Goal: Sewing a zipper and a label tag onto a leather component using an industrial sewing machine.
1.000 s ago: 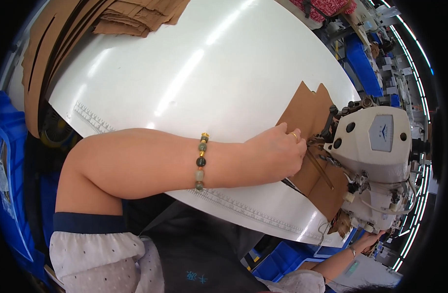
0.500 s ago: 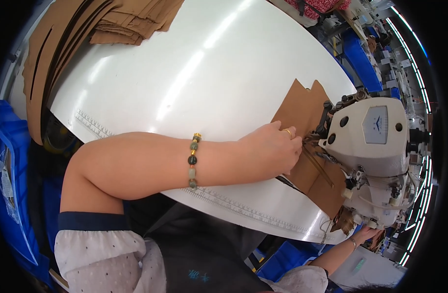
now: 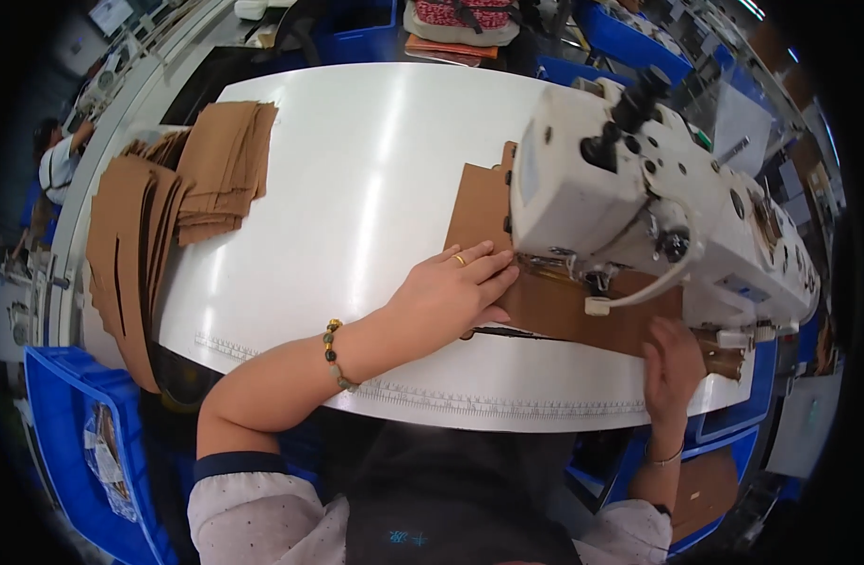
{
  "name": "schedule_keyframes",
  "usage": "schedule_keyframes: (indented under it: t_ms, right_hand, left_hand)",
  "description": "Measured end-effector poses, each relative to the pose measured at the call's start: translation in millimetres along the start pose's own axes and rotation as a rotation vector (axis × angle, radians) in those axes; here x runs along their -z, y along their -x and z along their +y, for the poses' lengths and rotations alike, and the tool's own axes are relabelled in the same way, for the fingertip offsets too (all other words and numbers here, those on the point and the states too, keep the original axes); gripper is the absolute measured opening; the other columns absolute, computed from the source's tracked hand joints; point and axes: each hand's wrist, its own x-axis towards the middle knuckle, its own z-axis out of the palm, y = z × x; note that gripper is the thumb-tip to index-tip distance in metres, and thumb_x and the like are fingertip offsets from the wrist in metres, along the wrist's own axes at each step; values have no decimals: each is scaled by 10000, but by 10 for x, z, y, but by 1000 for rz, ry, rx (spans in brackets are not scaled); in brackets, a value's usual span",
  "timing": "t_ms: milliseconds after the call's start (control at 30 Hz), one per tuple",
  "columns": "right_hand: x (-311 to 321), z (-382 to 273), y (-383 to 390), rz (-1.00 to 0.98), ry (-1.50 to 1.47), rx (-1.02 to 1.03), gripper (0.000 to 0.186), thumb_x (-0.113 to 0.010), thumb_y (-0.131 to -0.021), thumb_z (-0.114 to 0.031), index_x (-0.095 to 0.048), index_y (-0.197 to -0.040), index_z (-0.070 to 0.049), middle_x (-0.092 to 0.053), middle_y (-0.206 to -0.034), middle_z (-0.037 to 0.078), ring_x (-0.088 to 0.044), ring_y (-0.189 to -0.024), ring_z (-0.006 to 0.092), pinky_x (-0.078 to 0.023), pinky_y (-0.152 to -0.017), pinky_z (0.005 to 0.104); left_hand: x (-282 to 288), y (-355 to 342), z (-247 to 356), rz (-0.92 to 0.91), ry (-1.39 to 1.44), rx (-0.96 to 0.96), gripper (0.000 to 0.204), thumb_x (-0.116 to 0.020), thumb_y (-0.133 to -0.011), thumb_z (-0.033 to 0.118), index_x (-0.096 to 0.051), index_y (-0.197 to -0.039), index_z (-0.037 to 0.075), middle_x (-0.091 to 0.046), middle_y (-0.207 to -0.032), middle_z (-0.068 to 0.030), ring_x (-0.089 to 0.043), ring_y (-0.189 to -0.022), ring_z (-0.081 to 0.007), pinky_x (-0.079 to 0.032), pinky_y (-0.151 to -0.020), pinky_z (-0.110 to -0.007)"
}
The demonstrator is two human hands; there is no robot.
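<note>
We saw the brown piece [image 3: 474, 207] flat on the white table [image 3: 338, 207], partly under the sewing machine's head [image 3: 592, 179]. Left hand [image 3: 458, 292] lay palm down on it, fingers outstretched, clasping nothing; right hand [image 3: 675, 365] was at its near edge, and we could not tell whether the fingers pinched it.

The left hand [image 3: 451, 294] lies palm down, fingers [image 3: 489, 263] extended, its elbow [image 3: 226, 407] bent outward; the right hand [image 3: 677, 367] points forward, its blurred fingers perhaps slightly curled.
</note>
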Motion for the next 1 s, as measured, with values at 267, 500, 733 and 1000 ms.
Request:
schedule_keyframes:
  t_ms: [267, 500, 733, 1000]
  right_hand:
    - [-263, -182, -592, -165, -59, 58, 456, -745, -895, -327, -709, -1203, 9, -674, -1342, 128, -630, -1238, 346, -502, -1050, 455]
    - [-238, -270, -785, -155, 40, 104, 424, -752, -878, -347, -721, -1100, 13, -703, -1244, 139, -657, -1155, 337, -513, -1019, 432]
    - [-590, -846, -1035, -221, -365, 236, 437, -779, -811, -361, -730, -1010, 25, -702, -1031, 168, -648, -1113, 344, -494, -1019, 456]
    - [-752, -854, -951, -89, -273, 360, 465, -773, -805, -385, -737, -980, 44, -688, -1052, 181, -614, -1169, 351, -440, -1096, 479]
  left_hand:
    - [48, -42, 147, -37, -40, 151, 493, -797, -830, 357, -717, -1244, 101, -704, -1261, -53, -673, -1170, -262, -573, -918, -356]
    - [50, -51, 172, -29, -45, 171, 479, -790, -843, 367, -726, -1242, 110, -717, -1259, -60, -695, -1125, -274, -571, -907, -368]
    - [50, -53, 182, -58, -69, 152, 478, -802, -818, 349, -740, -1194, 62, -709, -1255, -76, -667, -1200, -274, -567, -963, -370]
    - [68, -80, 170, -73, -62, 130, 499, -803, -797, 350, -740, -1200, 63, -718, -1227, -65, -683, -1135, -270, -582, -900, -355]
